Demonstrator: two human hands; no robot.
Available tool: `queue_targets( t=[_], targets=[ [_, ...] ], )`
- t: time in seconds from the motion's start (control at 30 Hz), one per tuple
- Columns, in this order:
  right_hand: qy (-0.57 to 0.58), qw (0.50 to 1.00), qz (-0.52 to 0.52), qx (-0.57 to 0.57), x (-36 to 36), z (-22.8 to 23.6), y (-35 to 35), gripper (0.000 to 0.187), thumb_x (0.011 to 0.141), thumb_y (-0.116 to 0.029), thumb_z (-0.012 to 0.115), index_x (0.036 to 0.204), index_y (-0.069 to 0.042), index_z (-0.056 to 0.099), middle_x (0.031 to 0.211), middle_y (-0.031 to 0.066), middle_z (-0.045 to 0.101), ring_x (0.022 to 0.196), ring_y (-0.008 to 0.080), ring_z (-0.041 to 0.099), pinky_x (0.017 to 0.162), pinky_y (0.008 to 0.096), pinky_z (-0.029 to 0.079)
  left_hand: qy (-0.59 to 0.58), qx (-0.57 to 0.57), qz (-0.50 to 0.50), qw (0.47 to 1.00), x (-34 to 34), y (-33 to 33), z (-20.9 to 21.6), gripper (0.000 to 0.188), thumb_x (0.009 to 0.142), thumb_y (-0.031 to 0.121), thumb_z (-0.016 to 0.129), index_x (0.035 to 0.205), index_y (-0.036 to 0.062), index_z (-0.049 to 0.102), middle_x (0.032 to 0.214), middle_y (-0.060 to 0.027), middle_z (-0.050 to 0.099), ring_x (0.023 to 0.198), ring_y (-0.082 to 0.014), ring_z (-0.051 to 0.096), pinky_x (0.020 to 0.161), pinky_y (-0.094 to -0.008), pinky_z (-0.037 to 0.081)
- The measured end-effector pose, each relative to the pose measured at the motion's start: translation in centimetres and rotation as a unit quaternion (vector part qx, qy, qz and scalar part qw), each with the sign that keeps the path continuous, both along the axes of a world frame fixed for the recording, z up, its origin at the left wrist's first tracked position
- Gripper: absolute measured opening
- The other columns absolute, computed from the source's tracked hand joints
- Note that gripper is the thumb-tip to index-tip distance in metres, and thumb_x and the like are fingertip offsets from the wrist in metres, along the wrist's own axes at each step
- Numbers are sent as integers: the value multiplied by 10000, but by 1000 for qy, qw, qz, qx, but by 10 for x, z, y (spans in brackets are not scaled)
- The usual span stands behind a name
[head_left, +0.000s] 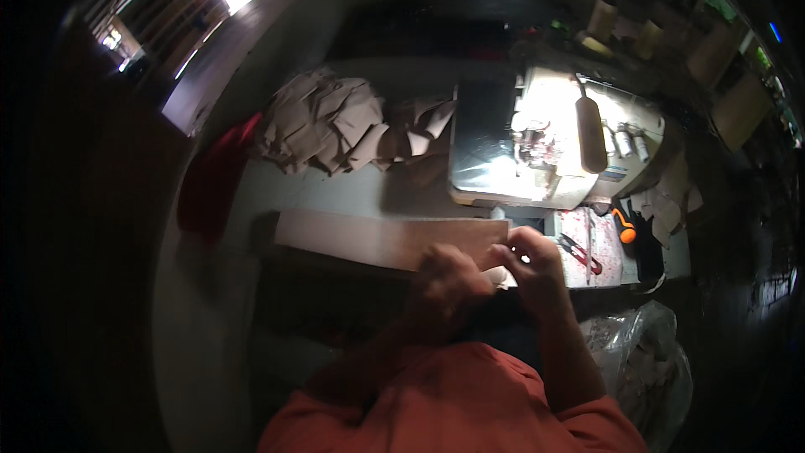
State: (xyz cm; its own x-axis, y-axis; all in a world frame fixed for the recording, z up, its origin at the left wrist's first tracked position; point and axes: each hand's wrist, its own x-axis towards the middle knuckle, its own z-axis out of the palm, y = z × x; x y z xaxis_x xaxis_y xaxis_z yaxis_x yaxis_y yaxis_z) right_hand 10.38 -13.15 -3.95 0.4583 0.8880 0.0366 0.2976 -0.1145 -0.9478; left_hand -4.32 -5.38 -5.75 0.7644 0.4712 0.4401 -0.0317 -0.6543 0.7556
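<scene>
A long, pale strip of fabric (360, 239) lies along the near edge of the white table, its right end raised between my hands. My right hand (537, 267) pinches the strip's right end, thumb and forefinger pressed together. Close by on the left, my left hand (453, 275) is curled at the strip's lower edge; it is slightly blurred, and its fingertips are partly hidden. Just beyond the strip stands a sewing machine (570, 180) under a bright lamp glow. Red-handled thread snips (580, 253) lie on the table to the right of my right hand.
Behind the strip sits a heap of pale fabric pieces (323, 122), with a red cloth (220, 172) at its left. A black tool with an orange part (627, 235) rests at the right. Below it hangs a clear plastic bag (650, 361). Thread cones (602, 18) stand far back.
</scene>
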Motion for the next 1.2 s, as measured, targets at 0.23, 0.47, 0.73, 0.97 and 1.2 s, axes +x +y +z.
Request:
queue_targets(
  t=[0.23,0.47,0.73,0.97,1.2],
  targets=[
    [294,952,-19,83,-4,21,5,122,786,-95,525,804,26,522,682,95,579,594,149,582,530,223,454,-489,-573,144,642,-77,91,-26,459,852,342,410,1179,21,385,1178,-109,445,1134,-240,370,978,-373,249],
    [367,929,2,45,-15,9,15,153,819,-124,485,826,24,522,699,84,569,596,133,571,567,250,485,-139,-317,309,886,-52,68,9,457,861,264,422,1202,-31,351,1118,-186,466,1026,-303,444,891,-347,330],
    [419,904,-14,79,-8,5,-15,180,819,-97,483,910,52,526,804,82,576,695,123,571,607,236,485,190,245,85,947,13,-5,27,671,755,431,499,1217,-23,320,1274,-206,292,1188,-337,281,961,-440,221],
    [318,943,22,93,-11,13,-16,179,768,28,483,941,50,523,862,62,571,772,95,543,716,220,436,106,-287,-145,941,32,38,26,655,798,397,501,1206,-74,298,1249,-221,324,1176,-280,319,956,-337,266],
    [322,944,18,71,-9,12,-19,138,787,26,483,918,46,522,821,58,572,753,94,547,675,218,461,103,-302,-113,941,40,46,50,130,807,128,541,822,4,580,798,-31,581,749,-79,514,691,-222,414]
  ],
)
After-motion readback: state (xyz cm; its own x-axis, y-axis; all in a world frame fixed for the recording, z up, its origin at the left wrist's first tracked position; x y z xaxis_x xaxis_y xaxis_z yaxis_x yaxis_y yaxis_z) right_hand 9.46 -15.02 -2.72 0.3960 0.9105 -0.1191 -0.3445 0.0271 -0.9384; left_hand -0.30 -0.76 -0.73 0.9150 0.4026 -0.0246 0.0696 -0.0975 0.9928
